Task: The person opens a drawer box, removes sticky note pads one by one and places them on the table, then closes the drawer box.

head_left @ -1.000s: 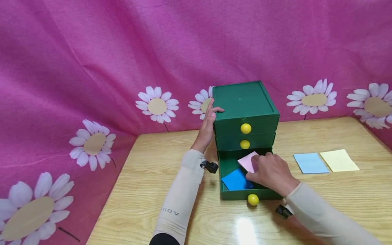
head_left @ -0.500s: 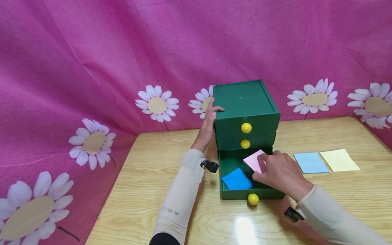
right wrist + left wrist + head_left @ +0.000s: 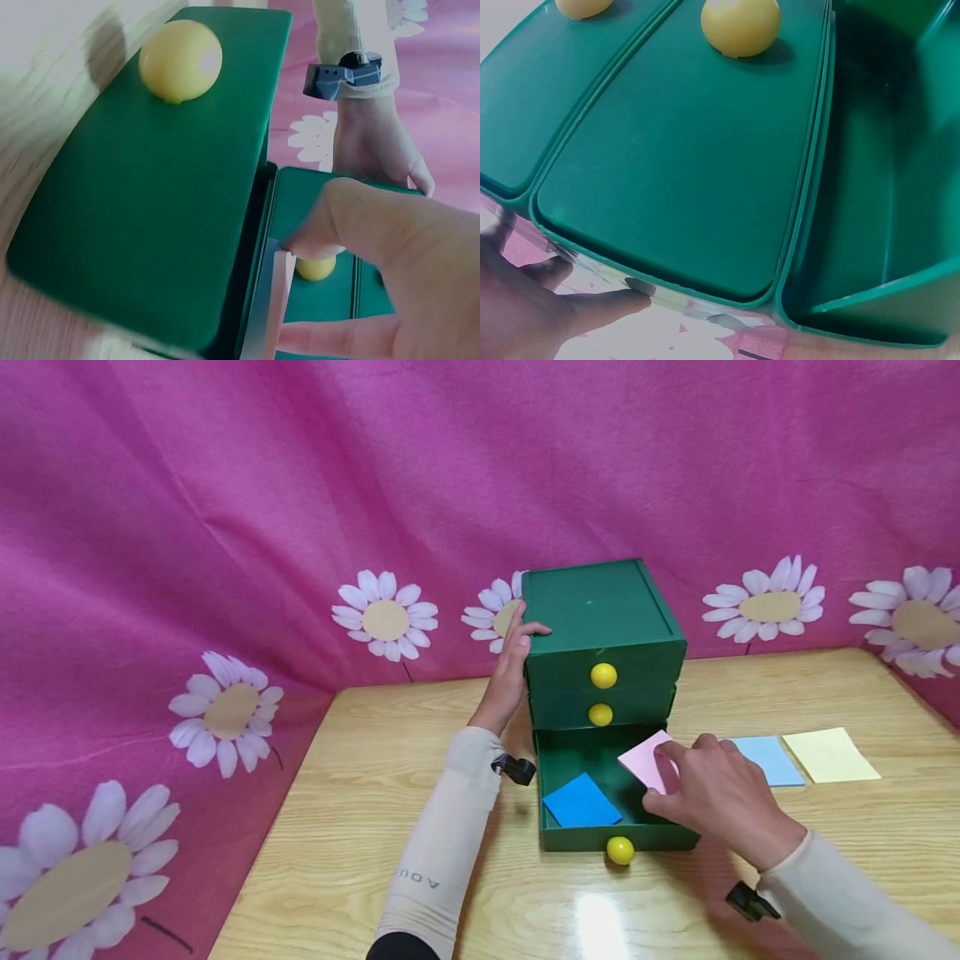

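Note:
A green drawer cabinet (image 3: 600,602) with yellow knobs stands on the table, its bottom drawer (image 3: 566,839) pulled out. In that drawer lies a bright blue sticky note pad (image 3: 582,802). My right hand (image 3: 716,793) pinches a pink sticky note pad (image 3: 642,762) between thumb and fingers, over the drawer's right side. The pad's thin edge shows in the right wrist view, with the thumb (image 3: 319,225) against it. My left hand (image 3: 507,681) rests on the cabinet's left side, one finger over the top edge; its straight fingers (image 3: 604,307) also show in the left wrist view.
Right of the cabinet, a light blue note pad (image 3: 772,764), partly behind my right hand, and a pale yellow note pad (image 3: 831,754) lie on the wooden table (image 3: 375,760). The two upper drawers are closed. A pink flowered cloth (image 3: 450,485) hangs behind.
My right hand has moved rightward with the pink sticky note pad, away from the blue pad, which now shows whole. The left hand stays at the cabinet's side.

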A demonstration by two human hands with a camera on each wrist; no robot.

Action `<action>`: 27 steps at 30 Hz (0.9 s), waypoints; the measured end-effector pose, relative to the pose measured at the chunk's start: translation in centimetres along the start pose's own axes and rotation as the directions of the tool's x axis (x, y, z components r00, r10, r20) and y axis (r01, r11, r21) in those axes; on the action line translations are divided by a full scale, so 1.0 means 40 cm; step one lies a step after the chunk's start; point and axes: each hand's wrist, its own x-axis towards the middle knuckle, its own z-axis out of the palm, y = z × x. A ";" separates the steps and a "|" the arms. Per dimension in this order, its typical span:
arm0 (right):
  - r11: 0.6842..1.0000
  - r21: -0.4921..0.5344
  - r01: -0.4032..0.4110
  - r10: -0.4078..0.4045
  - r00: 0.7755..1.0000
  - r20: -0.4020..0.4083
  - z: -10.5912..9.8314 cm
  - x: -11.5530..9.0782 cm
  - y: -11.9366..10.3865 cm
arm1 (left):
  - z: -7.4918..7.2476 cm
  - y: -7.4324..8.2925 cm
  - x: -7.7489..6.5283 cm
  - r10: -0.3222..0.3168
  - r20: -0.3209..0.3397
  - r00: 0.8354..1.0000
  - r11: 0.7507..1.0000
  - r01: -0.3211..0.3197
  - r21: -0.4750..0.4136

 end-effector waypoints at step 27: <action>0.991 -0.003 -0.134 0.134 0.991 0.000 -0.020 -0.050 0.178 | 0.003 0.001 0.001 -0.008 -0.004 1.000 1.000 0.008 0.003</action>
